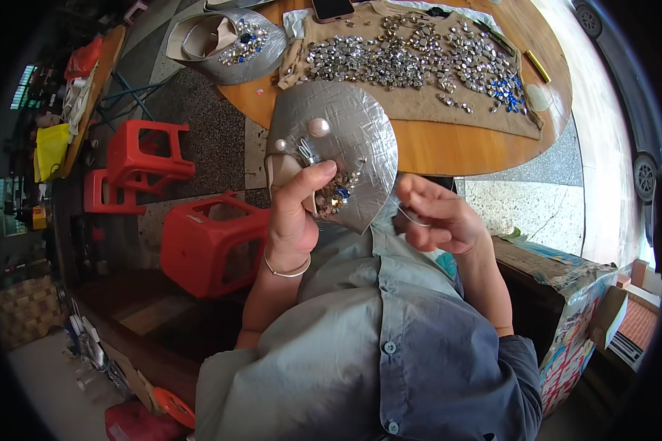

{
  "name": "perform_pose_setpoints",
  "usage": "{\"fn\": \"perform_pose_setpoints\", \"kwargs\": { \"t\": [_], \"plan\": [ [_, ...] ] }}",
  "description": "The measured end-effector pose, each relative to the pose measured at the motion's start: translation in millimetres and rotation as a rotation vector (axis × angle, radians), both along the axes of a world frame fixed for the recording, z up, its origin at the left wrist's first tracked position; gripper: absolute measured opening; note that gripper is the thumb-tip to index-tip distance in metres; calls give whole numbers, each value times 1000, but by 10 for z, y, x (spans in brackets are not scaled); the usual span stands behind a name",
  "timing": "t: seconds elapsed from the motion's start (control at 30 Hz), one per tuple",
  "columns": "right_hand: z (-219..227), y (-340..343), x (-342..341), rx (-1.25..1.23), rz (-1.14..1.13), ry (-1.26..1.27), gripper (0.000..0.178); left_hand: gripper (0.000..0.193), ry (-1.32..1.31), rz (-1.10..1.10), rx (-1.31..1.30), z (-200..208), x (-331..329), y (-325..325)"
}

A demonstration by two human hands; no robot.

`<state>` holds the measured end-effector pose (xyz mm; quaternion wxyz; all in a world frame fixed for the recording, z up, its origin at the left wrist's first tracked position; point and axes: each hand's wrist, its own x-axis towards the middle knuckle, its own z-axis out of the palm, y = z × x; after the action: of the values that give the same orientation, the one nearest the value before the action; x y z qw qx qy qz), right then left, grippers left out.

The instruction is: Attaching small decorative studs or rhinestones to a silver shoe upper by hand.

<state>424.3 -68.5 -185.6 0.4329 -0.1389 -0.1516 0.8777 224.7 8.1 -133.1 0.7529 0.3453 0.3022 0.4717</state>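
Silver piece: held up by the near edge of the tabletop, bearing pearls and a gem cluster.
Left hand: grasping the silver piece, thumb on its face, before the tabletop.
Right hand: fingers curled at a thin strand before the tabletop; cannot tell whether they pinch it.
Loose gems: on brown cloth atop the tabletop.
Red stools: left of the tabletop.

Work area, daylit from the right.
Bench, wooden, rounded; stools, three, red plastic, left; floor, speckled, dark and pale; side table, far left; dark vehicle stands outside.
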Motion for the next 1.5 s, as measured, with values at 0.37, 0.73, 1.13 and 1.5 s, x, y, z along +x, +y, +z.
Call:
{"fn": "perform_pose_setpoints", "kwargs": {
  "t": [0.37,0.73,1.13,1.5],
  "plan": [
    [136,240,274,135,-875,385,35,52,-3,-53,-75,-5,167,3],
    [256,310,508,510,-1091,-486,6,49,-38,-157,-80,-173,107,84],
    [260,183,22,416,-895,-687,7,50,49,-85,147,-62,-90,124],
    [200,458,404,1060,-1476,-1657,12,51,57,-404,-81,-282,188,1]
  ]
}}
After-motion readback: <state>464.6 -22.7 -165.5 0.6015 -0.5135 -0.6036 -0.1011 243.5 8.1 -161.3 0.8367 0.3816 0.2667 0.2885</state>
